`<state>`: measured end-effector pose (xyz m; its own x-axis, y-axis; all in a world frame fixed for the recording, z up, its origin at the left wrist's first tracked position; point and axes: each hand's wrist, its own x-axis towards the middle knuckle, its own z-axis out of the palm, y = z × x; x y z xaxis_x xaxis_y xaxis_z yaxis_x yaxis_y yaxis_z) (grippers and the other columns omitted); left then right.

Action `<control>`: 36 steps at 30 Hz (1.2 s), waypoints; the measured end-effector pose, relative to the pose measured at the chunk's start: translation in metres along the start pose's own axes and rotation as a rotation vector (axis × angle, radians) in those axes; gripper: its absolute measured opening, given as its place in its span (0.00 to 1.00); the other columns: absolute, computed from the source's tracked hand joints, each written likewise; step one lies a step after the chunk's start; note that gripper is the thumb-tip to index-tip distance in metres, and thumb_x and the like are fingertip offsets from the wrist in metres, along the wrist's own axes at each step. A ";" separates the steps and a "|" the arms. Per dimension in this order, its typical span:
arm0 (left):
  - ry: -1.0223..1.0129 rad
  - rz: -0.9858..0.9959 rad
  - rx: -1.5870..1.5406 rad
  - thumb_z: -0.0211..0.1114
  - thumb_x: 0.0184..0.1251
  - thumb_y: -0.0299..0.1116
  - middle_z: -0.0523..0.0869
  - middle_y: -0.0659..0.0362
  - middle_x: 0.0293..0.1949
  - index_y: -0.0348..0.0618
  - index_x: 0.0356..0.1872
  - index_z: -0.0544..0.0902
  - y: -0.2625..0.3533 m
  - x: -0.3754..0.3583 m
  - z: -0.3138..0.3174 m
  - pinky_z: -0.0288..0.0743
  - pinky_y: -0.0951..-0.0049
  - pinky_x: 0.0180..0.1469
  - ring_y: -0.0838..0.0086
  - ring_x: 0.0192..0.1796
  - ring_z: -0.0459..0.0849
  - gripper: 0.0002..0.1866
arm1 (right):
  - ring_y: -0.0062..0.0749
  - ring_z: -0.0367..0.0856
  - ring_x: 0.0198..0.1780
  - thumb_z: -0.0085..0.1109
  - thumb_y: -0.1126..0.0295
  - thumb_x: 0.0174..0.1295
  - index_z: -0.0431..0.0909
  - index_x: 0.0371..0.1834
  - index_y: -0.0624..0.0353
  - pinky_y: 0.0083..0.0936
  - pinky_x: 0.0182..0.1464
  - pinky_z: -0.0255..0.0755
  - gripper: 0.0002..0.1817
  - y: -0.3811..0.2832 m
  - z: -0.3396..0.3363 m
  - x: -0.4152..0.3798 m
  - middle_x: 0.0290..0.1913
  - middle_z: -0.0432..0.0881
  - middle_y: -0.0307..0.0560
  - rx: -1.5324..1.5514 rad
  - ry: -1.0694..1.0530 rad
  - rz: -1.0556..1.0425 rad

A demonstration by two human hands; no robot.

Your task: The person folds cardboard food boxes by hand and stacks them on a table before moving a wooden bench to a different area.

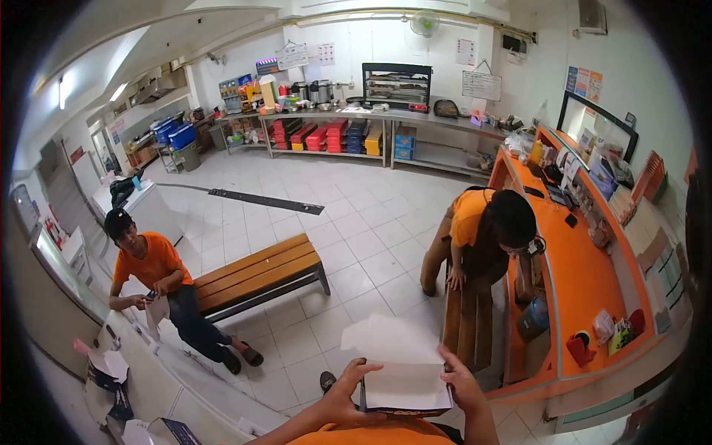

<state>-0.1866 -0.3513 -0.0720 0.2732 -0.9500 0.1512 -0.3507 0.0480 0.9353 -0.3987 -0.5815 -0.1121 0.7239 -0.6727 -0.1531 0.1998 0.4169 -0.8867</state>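
Just in front of my body I hold a small paperboard food box (406,387), white inside and dark outside, with its pale lid flap (389,337) standing up and slightly blurred. My left hand (347,391) grips the box's left side, thumb over the rim. On the opposite side, my right hand (463,380) has its fingers closed on the right wall and the flap's edge. No contents show inside the box.
One person (152,274) sits on a slatted bench (256,274) at left. Another person (482,230) leans over a brown bench (469,326) beside the orange counter (586,259). A white counter (163,371) with folded boxes (174,432) lies at my left. Steel shelving (326,113) lines the back wall.
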 end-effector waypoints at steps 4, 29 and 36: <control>-0.027 0.058 -0.049 0.89 0.46 0.51 0.67 0.39 0.71 0.45 0.79 0.61 -0.004 -0.008 -0.004 0.62 0.52 0.76 0.47 0.78 0.64 0.61 | 0.28 0.80 0.55 0.59 0.69 0.73 0.74 0.75 0.58 0.24 0.54 0.76 0.27 0.011 -0.027 0.015 0.55 0.83 0.47 -0.347 -0.201 0.422; -0.103 -0.203 0.242 0.87 0.46 0.53 0.70 0.35 0.68 0.32 0.82 0.47 0.016 0.017 -0.002 0.67 0.59 0.74 0.45 0.71 0.73 0.71 | 0.56 0.88 0.42 0.59 0.57 0.74 0.86 0.57 0.48 0.48 0.46 0.80 0.15 0.051 0.049 0.058 0.40 0.89 0.56 -1.117 -0.528 -0.263; -0.084 -0.224 0.143 0.88 0.42 0.56 0.72 0.34 0.67 0.29 0.81 0.51 -0.030 0.013 -0.005 0.66 0.58 0.75 0.43 0.71 0.73 0.71 | 0.49 0.88 0.44 0.64 0.57 0.72 0.81 0.65 0.50 0.40 0.49 0.80 0.22 0.026 0.012 0.101 0.44 0.90 0.54 -1.355 -0.757 0.049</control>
<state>-0.1679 -0.3634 -0.0960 0.2855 -0.9545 -0.0867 -0.4146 -0.2046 0.8867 -0.3122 -0.6314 -0.1451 0.9480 -0.0461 -0.3149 -0.2561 -0.6979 -0.6689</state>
